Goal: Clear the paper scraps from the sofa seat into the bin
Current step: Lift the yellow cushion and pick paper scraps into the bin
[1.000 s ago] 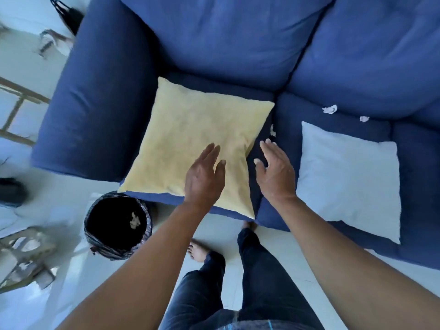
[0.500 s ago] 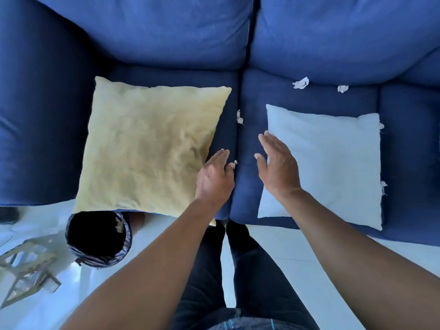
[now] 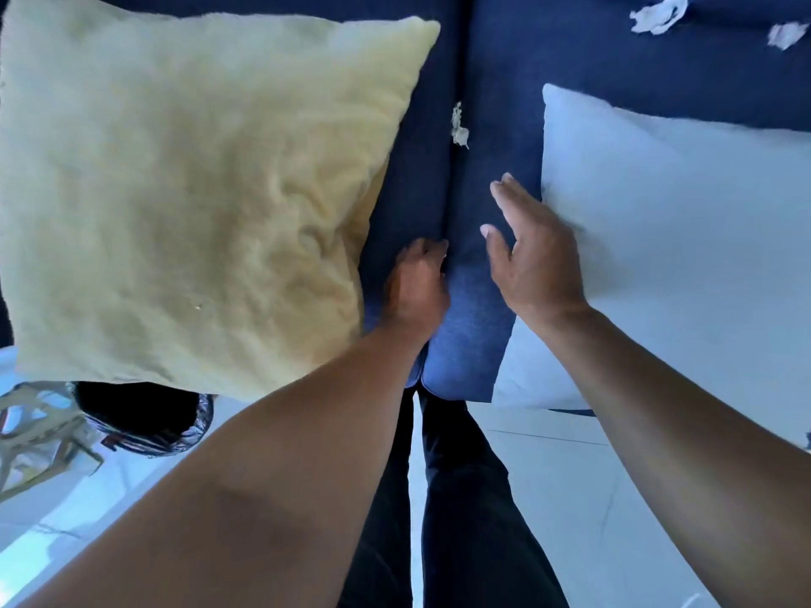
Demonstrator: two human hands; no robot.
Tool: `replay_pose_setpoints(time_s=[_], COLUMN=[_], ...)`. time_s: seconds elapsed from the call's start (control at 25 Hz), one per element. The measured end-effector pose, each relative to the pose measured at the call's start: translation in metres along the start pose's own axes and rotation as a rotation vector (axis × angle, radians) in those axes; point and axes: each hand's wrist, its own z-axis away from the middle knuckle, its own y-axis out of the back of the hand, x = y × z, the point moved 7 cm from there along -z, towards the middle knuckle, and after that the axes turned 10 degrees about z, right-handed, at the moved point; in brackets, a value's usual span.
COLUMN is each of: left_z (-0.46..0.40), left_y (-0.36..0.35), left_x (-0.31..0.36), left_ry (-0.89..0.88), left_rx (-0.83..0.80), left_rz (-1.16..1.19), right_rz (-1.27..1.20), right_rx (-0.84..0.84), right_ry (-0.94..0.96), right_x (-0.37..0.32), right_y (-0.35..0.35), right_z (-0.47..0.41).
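Observation:
On the blue sofa seat (image 3: 476, 340) a white paper scrap (image 3: 459, 127) lies in the seam between the two cushions. Two more scraps (image 3: 658, 13) (image 3: 785, 35) lie at the far right near the backrest. My left hand (image 3: 417, 283) reaches down to the seam with its fingers curled over the spot where a small scrap lay; that scrap is hidden under them. My right hand (image 3: 531, 256) hovers open beside it, its back against the white pillow's edge. The black bin (image 3: 140, 425) stands on the floor at the left, half hidden by the yellow pillow.
A large yellow pillow (image 3: 197, 190) covers the left cushion and overhangs its front edge. A white pillow (image 3: 680, 265) covers the right one. A wooden frame (image 3: 39, 436) lies on the pale floor beside the bin. My legs (image 3: 461, 498) stand against the sofa front.
The view has closed in on the seat. My left hand slid off the yellow pillow to the seam and curled its fingers over the small scrap. My right hand moved right against the white pillow.

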Motion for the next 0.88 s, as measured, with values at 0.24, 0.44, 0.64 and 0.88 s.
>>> replay_pose_setpoints(time_s=[0.24,0.44,0.64,0.88], left_z=[-0.028,-0.025,-0.004,-0.006], left_y=[-0.017,-0.012,-0.006,-0.011], left_x=[-0.01,-0.016,-0.028,-0.037], left_ry=[-0.066,-0.038,0.056,0.041], left_rx=[-0.016,0.07,0.256,0.311], left_rz=[-0.298,-0.162,0.172,0.241], right_rz=[-0.05,-0.033,0.091,0.332], right_rx=[0.016,-0.005,-0.155,-0.236], right_ry=[0.044,0.061,0.063,0.153], right_x=[0.01,0.017,0.017,0.019], right_y=[-0.029,-0.045,-0.072,-0.113], right_z=[-0.025,-0.048,-0.091,-0.148])
